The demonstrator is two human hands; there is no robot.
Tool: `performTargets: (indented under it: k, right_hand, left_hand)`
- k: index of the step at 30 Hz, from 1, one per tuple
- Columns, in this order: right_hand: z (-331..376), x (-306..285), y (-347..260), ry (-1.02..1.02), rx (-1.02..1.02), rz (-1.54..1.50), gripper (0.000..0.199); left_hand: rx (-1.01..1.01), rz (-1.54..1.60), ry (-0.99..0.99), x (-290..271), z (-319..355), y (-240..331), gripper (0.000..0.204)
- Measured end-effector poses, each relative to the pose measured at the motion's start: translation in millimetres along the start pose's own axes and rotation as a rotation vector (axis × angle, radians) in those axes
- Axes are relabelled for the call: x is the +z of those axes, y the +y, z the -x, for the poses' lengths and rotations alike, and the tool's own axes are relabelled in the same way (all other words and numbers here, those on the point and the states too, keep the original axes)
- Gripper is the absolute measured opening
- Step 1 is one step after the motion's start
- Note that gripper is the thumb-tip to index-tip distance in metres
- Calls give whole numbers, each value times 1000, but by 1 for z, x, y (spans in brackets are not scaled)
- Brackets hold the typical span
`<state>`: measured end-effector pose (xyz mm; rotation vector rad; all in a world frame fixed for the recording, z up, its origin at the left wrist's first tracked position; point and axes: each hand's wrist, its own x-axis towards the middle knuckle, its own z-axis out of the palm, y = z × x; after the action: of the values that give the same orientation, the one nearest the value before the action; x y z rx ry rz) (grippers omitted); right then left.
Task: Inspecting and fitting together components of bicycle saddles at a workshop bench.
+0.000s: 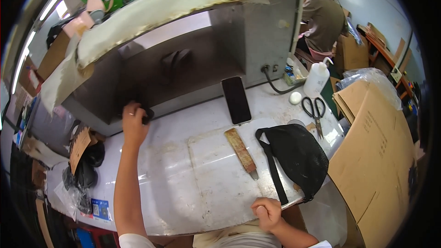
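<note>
My left hand (134,120) is at the front lip of a grey metal box with an open front (110,120). Its fingers are closed on a small black thing (148,115), mostly hidden, whose kind I cannot make out. Deeper in the box lies a dark strap-like loop (175,60). My right hand (267,213) rests curled into a fist at the table's front edge, with nothing showing in it. Just beyond it are a black mesh bag with a strap (298,158) and a knife with a worn, wrapped handle (241,149).
A phone (236,101) leans against the box. Black-handled scissors (315,112), a white squeeze bottle (317,79) and a small round white lid (295,98) lie right. Cardboard (374,156) stands beside the table (170,183). Black items (86,174) sit left. Another person (321,20) sits behind.
</note>
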<state>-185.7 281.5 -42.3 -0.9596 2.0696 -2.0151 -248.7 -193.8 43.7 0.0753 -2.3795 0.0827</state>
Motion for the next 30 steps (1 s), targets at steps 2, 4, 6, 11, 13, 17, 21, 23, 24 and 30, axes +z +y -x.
performTargets:
  k: [2,4,6,11,13,17,21,23,24,30]
  right_hand:
    - [0,4,-1,19,-4,1,24]
    - [1,7,-2,9,26,-13,26]
    - [2,6,-4,48,101,19,31]
    - [-10,19,-9,25,254,-126,33]
    - [-23,24,-21,-27,325,-179,27]
    - [-34,69,-71,-243,217,-364,12]
    - [-27,107,-108,-709,81,-274,32]
    - [-24,117,-118,-898,124,-64,25]
    - [-23,122,-121,-948,115,-70,25]
    - [-14,143,-175,-1187,20,-4,21]
  left_hand:
    - [81,48,50,-20,17,-4,34]
    - [146,189,219,-44,29,6,35]
    - [-1,375,476,-61,43,34,32]
    - [-572,1006,1081,-177,90,120,38]
    - [-740,1193,746,-212,113,151,32]
    - [-918,1431,-155,-246,159,191,25]
    - [-735,1293,-345,-235,207,223,27]
    - [-711,1229,-256,-239,226,234,25]
    - [-682,1160,-216,-244,232,235,23]
    - [-646,1116,-147,-274,273,239,25]
